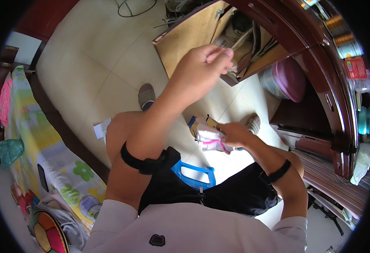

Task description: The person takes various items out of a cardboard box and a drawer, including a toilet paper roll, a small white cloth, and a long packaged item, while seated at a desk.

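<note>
My left hand [208, 64] is raised in front of the open cabinet, its fingers curled together; something thin and pale shows by the fingertips, but I cannot tell whether they hold it. Between my knees, low over the floor, my right hand [237, 136] grips a bundle of crumpled packaging [208, 139], whitish with a pink stripe. Tan pieces with dark blue ends stick out beside the bundle. Inside the cabinet [188, 41] lie bags, papers and other mixed items, partly hidden by my left hand.
A lidded bucket [289, 79] with a purple top stands right of the cabinet. Under me is a blue plastic stool [192, 182]. A bed with a flowered sheet [55, 142] runs along the left. White paper [101, 130] lies on the tiled floor [109, 72]. Dark red drawers curve along the right.
</note>
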A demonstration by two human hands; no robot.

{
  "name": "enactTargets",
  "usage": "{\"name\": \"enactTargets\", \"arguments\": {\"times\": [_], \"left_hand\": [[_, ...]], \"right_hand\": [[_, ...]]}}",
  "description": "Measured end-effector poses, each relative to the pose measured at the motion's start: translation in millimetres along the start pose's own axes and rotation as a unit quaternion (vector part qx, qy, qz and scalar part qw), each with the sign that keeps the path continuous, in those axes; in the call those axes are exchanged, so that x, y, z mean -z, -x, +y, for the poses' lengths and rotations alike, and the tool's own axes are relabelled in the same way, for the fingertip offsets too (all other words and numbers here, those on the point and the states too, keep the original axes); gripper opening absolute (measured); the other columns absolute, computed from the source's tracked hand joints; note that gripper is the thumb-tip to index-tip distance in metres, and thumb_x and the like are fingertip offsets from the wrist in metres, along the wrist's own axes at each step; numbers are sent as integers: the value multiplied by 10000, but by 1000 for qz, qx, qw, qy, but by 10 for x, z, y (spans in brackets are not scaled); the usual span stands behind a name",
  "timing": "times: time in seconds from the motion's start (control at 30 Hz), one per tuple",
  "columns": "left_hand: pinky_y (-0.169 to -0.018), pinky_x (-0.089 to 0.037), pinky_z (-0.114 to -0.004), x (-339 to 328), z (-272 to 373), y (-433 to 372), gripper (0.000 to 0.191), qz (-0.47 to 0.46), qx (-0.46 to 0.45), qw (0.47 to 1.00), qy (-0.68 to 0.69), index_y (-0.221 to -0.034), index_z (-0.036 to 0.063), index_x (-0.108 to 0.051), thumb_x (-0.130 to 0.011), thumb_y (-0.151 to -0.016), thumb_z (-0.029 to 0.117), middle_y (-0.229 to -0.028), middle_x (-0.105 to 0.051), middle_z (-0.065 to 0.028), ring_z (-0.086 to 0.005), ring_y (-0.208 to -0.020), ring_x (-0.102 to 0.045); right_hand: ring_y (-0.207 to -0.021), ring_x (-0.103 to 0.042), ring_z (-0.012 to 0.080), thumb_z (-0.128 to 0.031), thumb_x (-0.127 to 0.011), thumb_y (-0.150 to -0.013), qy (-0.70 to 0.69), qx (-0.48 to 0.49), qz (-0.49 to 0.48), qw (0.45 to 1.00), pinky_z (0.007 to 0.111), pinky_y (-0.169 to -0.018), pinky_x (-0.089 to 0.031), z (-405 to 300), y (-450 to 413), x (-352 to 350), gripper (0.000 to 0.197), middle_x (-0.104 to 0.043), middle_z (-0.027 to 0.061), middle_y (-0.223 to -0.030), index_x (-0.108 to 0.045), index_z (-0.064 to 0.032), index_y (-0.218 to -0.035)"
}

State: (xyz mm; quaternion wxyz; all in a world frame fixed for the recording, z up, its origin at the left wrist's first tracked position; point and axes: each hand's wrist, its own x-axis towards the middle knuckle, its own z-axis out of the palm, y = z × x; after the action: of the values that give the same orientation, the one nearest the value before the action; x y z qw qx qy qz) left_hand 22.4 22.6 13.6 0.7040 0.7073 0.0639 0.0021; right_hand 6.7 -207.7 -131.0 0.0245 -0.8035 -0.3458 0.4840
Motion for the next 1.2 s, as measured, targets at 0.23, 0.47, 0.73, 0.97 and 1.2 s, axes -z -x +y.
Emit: {"name": "enactTargets", "arguments": {"times": [0.23, 0.47, 0.73, 0.97, 1.2], "left_hand": [[-840, -506, -306, 143, 92, 89, 487, 11, -18, 999, -43, -1133, -10, -673, -577, -978, 442, -1016, -723, -107, -170, -934, -664], [-841, -500, -302, 258, 154, 179, 501, 8, -19, 998, -53, -1143, -29, -661, -561, -988, 436, -989, -725, -97, -161, -924, -668], [-808, -514, -305, 252, 174, 205, 470, -18, -1, 994, -107, -1161, -14, -666, -586, -989, 416, -970, -730, -129, -187, -900, -685], [-744, -514, -307, 229, 130, 186, 443, 23, -57, 989, -138, -1113, -19, -675, -595, -987, 397, -882, -725, -107, -172, -803, -668], [-584, -426, -207, 198, 375, 409, 197, -98, -112, 979, 142, -1038, 9, -653, -633, -984, 197, -942, -676, -42, -61, -661, -525]], "right_hand": [[-961, -694, 373, -289, -692, -745, -3, -86, -78, 993, 441, -826, -547, 491, -797, -583, 396, -716, 208, -1038, -730, -44, -1054], [-862, -726, 356, -256, -672, -765, 44, -169, -21, 984, 422, -751, -573, 666, -946, -692, 334, -734, 197, -956, -754, -39, -1005], [-873, -730, 323, -237, -615, -877, 336, -290, -112, 889, 536, -615, -567, 231, -1403, -1108, 301, -743, 136, -1073, -747, -78, -1096], [-975, -699, 245, -279, -590, -950, 161, -109, 44, 980, 453, -736, -532, -289, -659, -141, 258, -732, 131, -1037, -720, -92, -1072], [-830, -644, 208, -124, -668, -924, -307, 260, 407, 820, 312, -783, -514, -858, 1045, 1198, 178, -649, 122, -922, -632, 25, -1014]]}}
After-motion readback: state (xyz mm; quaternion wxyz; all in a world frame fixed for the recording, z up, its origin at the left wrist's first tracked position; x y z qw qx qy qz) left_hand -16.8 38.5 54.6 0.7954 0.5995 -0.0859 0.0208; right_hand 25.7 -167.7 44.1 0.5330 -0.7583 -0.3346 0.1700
